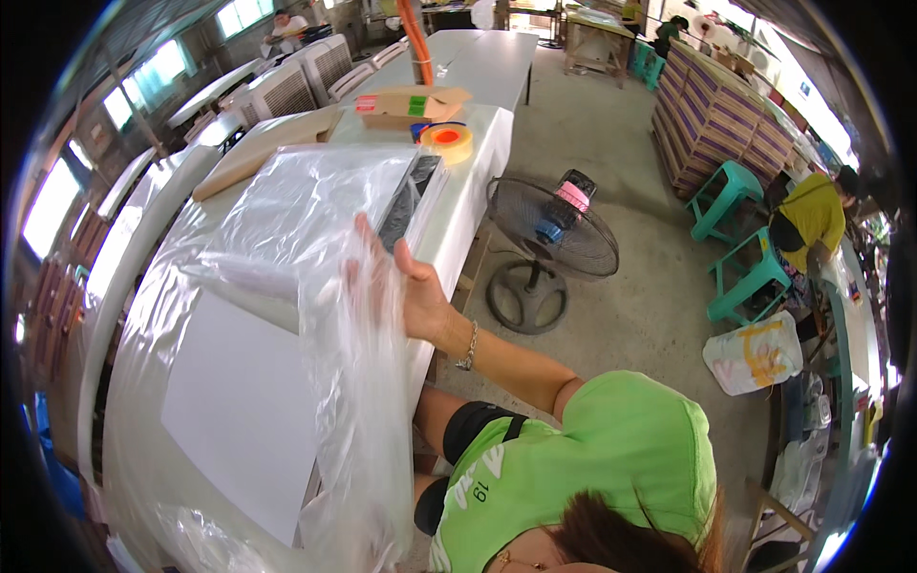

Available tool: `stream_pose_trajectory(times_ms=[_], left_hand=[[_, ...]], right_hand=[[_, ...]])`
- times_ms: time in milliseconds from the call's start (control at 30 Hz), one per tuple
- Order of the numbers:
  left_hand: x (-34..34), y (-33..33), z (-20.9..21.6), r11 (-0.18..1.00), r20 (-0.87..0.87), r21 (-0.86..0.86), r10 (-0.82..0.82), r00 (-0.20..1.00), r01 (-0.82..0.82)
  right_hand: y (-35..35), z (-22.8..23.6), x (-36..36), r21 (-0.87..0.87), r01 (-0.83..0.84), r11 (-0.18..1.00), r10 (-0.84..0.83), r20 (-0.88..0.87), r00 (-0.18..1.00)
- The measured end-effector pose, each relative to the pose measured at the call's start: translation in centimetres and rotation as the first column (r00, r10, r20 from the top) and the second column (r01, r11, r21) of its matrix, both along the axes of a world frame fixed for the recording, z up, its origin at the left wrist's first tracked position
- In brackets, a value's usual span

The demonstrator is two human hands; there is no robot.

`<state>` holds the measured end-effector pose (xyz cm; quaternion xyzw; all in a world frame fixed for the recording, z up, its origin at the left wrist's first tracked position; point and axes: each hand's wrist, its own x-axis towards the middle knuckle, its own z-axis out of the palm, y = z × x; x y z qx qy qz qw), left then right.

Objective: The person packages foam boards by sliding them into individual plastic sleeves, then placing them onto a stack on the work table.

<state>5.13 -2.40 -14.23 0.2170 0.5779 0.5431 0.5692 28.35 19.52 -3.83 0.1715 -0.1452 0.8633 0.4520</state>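
My right hand (415,296), a bracelet at its wrist, reaches over the right edge of the table. Its fingers are stretched out and the thumb stands apart. Loose clear plastic film (358,382) lies against the hand and partly veils the fingers. The film hangs in folds toward the near side. Beyond the hand, a flat stack wrapped in clear plastic (315,186) lies on the table, with a dark strip (399,215) along its right side. Left of the hanging film is a white rectangular sheet (244,401). My left hand is out of view.
A roll of yellowish tape (446,141) and an opened cardboard box (411,107) sit at the table's far end, near brown paper (258,153). A standing fan (552,229) is right of the table. Green stools (731,196), stacked panels (716,115) and a seated co-worker (812,215) are farther right.
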Motion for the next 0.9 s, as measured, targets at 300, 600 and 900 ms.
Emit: stream_pose_trajectory(times_ms=[300,600,900], left_hand=[[-5.1,-4.2,0.9,0.966,-0.024,0.132,0.226,0.974,-0.221],[-15.5,-6.1,6.3,0.694,0.27,0.487,0.457,0.848,-0.529],[-20.6,-9.5,3.8,0.729,0.654,0.64,-0.351,0.67,-0.243]], right_hand=[[2.0,-1.6,0.5,0.016,-0.049,0.999,0.052,-0.2,0.978],[-5.5,-4.6,-3.3,-0.217,-0.395,0.893,0.317,0.925,0.209],[-2.1,-11.0,1.6,0.078,-0.696,0.714,0.687,0.117,0.718]])
